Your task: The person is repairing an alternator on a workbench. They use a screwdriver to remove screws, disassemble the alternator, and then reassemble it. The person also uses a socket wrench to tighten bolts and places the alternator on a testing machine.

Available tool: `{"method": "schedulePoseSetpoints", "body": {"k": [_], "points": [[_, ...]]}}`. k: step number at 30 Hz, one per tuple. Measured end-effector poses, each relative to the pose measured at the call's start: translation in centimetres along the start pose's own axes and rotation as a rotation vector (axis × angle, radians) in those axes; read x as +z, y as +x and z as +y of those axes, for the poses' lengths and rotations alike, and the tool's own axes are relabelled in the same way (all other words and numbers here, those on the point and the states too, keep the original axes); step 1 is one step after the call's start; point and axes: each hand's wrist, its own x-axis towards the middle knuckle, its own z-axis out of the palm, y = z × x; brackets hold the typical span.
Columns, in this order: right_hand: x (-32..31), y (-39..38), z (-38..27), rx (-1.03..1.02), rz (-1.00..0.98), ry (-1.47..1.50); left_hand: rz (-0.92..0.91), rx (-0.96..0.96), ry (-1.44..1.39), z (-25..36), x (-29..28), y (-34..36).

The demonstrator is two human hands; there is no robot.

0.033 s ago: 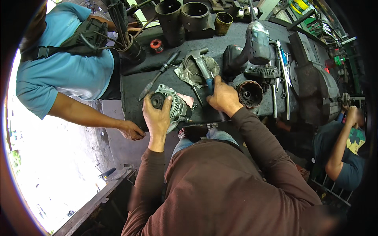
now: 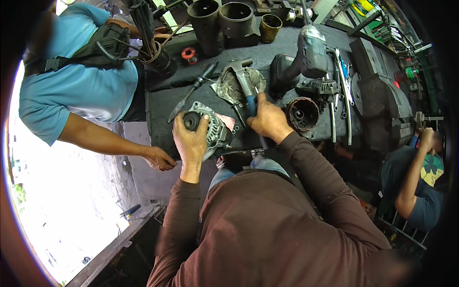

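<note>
My left hand (image 2: 190, 138) is wrapped round the dark round pulley (image 2: 192, 121) of a silver finned alternator (image 2: 213, 128) at the bench's near edge. To its right, my right hand (image 2: 271, 118) grips the blue handle of a claw hammer (image 2: 245, 82). The hammer's metal head points away from me, over a crumpled dirty rag (image 2: 222, 90). A thin metal rod (image 2: 239, 116) lies between the hammer and the alternator. Beyond my left hand lies a dark-handled tool with a flat pointed blade (image 2: 180, 106).
A cordless impact wrench (image 2: 311, 52) stands behind a copper-wound stator ring (image 2: 302, 115). Several wrenches (image 2: 347, 95) lie to the right, before a large dark vise (image 2: 380, 110). Dark metal cylinders (image 2: 205, 28) and a red spool (image 2: 190, 55) stand farther back. A co-worker's hand (image 2: 160, 158) hangs near the left corner.
My right hand and the hammer's handle have shifted slightly left. My left hand stays in place on the pulley.
</note>
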Motion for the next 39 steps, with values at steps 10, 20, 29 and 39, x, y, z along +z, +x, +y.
{"method": "schedulePoseSetpoints", "body": {"k": [10, 20, 29, 39], "points": [[5.0, -4.2, 4.0, -0.224, 0.267, -0.173, -0.408, 0.480, 0.179, 2.1, -0.5, 3.7], [0.0, -6.1, 4.2, -0.134, 0.451, -0.147, -0.666, 0.596, 0.063, 0.6, -1.4, 5.4], [-14.9, -9.6, -3.7, -0.643, 0.165, 0.084, -0.595, 0.556, 0.060, 1.0, -0.7, 4.9], [-11.8, -9.8, -5.1, -0.691, 0.160, 0.129, -0.571, 0.512, 0.118, 1.8, -0.8, 4.2]]}}
